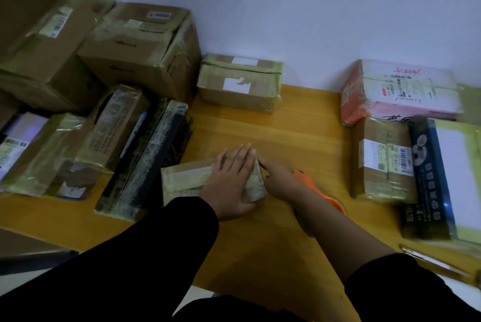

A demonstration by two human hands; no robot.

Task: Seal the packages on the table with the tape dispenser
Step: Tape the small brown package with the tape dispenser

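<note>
The package (182, 181) is pressed to the wooden table (286, 118) under the flat left hand (231, 181); the orange tape dispenser (325, 195) is gripped in the right hand (281, 183) alongside. A white wall (312, 9) is seen beyond both.

I see small package (187, 181) lying flat at centre, brown card under yellowish tape. Orange tape dispenser (322, 191) just right of it, mostly hidden. Taped box (239, 82) against back wall. Labelled box (382, 162) at right. Large cartons (135, 45) stacked at left.
</note>
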